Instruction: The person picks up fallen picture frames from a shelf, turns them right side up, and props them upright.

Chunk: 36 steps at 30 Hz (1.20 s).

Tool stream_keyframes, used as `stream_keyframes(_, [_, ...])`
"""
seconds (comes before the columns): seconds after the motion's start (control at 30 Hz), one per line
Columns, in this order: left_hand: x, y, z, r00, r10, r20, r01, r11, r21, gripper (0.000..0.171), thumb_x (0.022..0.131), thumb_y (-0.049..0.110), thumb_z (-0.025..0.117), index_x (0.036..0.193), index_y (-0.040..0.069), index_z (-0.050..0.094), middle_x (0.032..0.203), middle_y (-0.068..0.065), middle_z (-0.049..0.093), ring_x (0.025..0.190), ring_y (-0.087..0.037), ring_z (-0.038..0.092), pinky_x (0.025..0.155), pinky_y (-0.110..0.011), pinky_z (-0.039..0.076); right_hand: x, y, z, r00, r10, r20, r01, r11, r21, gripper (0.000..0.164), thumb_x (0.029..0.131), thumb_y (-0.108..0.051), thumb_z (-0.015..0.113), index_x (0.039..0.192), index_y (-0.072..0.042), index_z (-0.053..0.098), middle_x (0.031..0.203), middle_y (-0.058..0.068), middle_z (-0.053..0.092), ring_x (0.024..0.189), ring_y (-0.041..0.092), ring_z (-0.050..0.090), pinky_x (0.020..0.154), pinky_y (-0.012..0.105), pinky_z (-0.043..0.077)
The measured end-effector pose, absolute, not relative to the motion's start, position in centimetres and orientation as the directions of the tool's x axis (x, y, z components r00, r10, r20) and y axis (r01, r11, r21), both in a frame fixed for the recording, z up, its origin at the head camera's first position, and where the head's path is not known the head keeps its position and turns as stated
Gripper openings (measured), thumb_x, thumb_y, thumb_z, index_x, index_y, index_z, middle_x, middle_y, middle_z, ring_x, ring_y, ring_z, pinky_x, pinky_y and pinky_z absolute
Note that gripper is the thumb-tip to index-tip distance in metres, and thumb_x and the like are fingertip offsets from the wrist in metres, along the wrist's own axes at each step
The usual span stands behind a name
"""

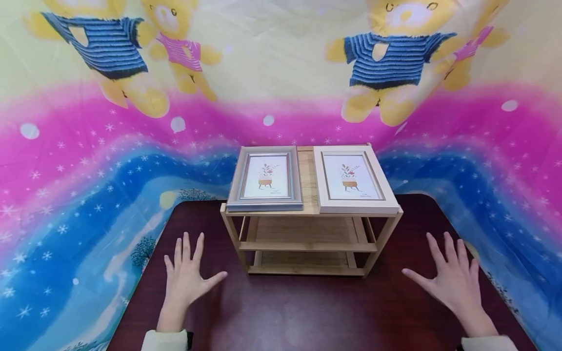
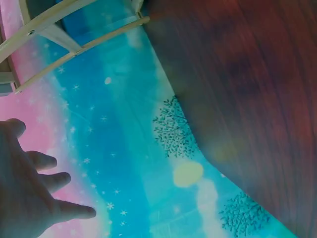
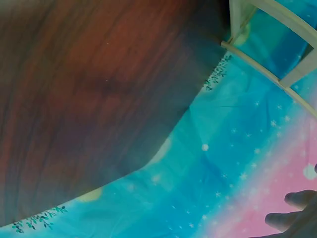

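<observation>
Your left hand (image 1: 186, 282) and right hand (image 1: 456, 287) are over the dark surface (image 1: 298, 312), fingers (image 1: 186, 248) spread wide, one to each side of the wooden rack (image 1: 309, 183). On its top lie the grey frame (image 1: 265, 206), to your left, and the white frame (image 1: 357, 208), just beside it. Each holds a print (image 1: 266, 176) of flowers in a legged planter (the tiny lettering at lower right, you can't read).
</observation>
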<state>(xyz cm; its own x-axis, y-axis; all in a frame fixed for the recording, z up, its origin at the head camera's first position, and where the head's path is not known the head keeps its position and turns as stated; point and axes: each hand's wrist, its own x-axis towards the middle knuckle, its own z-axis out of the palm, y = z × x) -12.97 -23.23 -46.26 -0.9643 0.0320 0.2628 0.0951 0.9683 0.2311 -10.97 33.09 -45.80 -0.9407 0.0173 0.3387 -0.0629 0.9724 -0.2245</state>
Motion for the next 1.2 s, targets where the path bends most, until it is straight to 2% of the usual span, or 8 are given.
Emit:
stream_keyframes(0.23, [-12.8, -22.9, -43.9, -0.940, 0.048, 0.339, 0.178, 0.915, 0.363, 0.102, 0.071, 0.054, 0.067, 0.148, 0.017, 0.010, 0.150, -0.019, 0.002, 0.136, -0.036, 0.001, 0.099, -0.067, 0.007, -11.3, 32.7, -43.3, -0.920, -0.019, 0.392, -0.110, 0.971, -0.212, 0.109, 0.065, -0.061, 0.067, 0.148, -0.018, 0.009, 0.147, 0.025, 0.008, 0.134, 0.042, -0.003, 0.093, 0.070, 0.009])
stream_keyframes(0.43, [-13.2, -22.8, -41.3, -0.912, 0.073, 0.403, 0.262, 0.860, 0.437, 0.086, 0.080, 0.049, 0.060, 0.147, 0.015, 0.017, 0.149, -0.017, 0.014, 0.133, -0.040, 0.015, 0.096, -0.065, 0.020, -11.7, 31.7, -40.1, -0.905, -0.055, 0.421, -0.180, 0.948, -0.263, 0.103, 0.069, -0.052, 0.069, 0.147, -0.014, 0.014, 0.146, 0.025, 0.016, 0.134, 0.042, 0.008, 0.097, 0.064, 0.015])
stream_keyframes(0.6, [-14.2, -22.7, -39.0, -0.878, 0.090, 0.471, 0.368, 0.756, 0.541, 0.068, 0.086, 0.030, 0.058, 0.143, 0.009, 0.028, 0.143, -0.018, 0.031, 0.127, -0.039, 0.029, 0.094, -0.063, 0.026, -12.3, 30.2, -36.9, -0.907, -0.060, 0.417, -0.218, 0.914, -0.342, 0.093, 0.071, -0.046, 0.071, 0.145, -0.014, 0.024, 0.141, 0.024, 0.029, 0.128, 0.045, 0.023, 0.092, 0.066, 0.021])
stream_keyframes(0.77, [-15.5, -22.4, -36.8, -0.822, 0.085, 0.564, 0.485, 0.623, 0.614, 0.052, 0.089, 0.011, 0.053, 0.138, 0.003, 0.038, 0.128, -0.021, 0.049, 0.114, -0.033, 0.048, 0.092, -0.032, 0.041, -13.4, 28.4, -33.8, -0.868, -0.098, 0.488, -0.303, 0.881, -0.363, 0.082, 0.070, -0.039, 0.074, 0.139, -0.013, 0.039, 0.127, 0.024, 0.047, 0.112, 0.046, 0.040, 0.082, 0.064, 0.030])
stream_keyframes(0.9, [-16.1, -21.8, -34.6, -0.821, 0.069, 0.566, 0.522, 0.491, 0.697, 0.046, 0.090, 0.002, 0.050, 0.136, 0.003, 0.042, 0.119, -0.021, 0.056, 0.105, -0.020, 0.055, 0.083, -0.009, 0.040, -14.5, 26.9, -31.6, -0.811, -0.142, 0.567, -0.400, 0.842, -0.361, 0.069, 0.071, -0.030, 0.075, 0.131, -0.008, 0.049, 0.107, 0.019, 0.060, 0.092, 0.036, 0.055, 0.079, 0.044, 0.041])
stream_keyframes(1.07, [-16.8, -20.7, -31.8, -0.833, 0.064, 0.550, 0.519, 0.434, 0.736, 0.047, 0.088, -0.001, 0.055, 0.133, 0.001, 0.044, 0.112, -0.020, 0.059, 0.094, 0.002, 0.055, 0.079, -0.010, 0.043, -16.1, 24.5, -29.0, -0.783, -0.176, 0.596, -0.497, 0.753, -0.431, 0.051, 0.076, -0.020, 0.071, 0.123, -0.003, 0.056, 0.086, 0.012, 0.065, 0.069, 0.000, 0.057, 0.062, 0.011, 0.040])
stream_keyframes(1.13, [-17.3, -20.3, -31.1, -0.833, 0.074, 0.548, 0.518, 0.451, 0.727, 0.047, 0.087, 0.002, 0.057, 0.133, 0.002, 0.045, 0.109, -0.019, 0.061, 0.091, 0.002, 0.056, 0.078, -0.011, 0.043, -16.7, 23.4, -28.1, -0.801, -0.178, 0.572, -0.503, 0.717, -0.483, 0.047, 0.079, -0.020, 0.068, 0.121, -0.003, 0.057, 0.082, 0.010, 0.066, 0.064, -0.009, 0.053, 0.059, 0.009, 0.040])
stream_keyframes(1.2, [-17.8, -20.0, -30.6, -0.831, 0.082, 0.550, 0.521, 0.464, 0.717, 0.048, 0.087, 0.006, 0.059, 0.133, 0.004, 0.046, 0.107, -0.017, 0.062, 0.090, 0.001, 0.057, 0.077, -0.012, 0.044, -17.3, 22.4, -27.5, -0.832, -0.181, 0.525, -0.484, 0.699, -0.526, 0.046, 0.082, -0.024, 0.066, 0.123, -0.004, 0.057, 0.082, 0.010, 0.066, 0.063, -0.005, 0.054, 0.058, 0.012, 0.041])
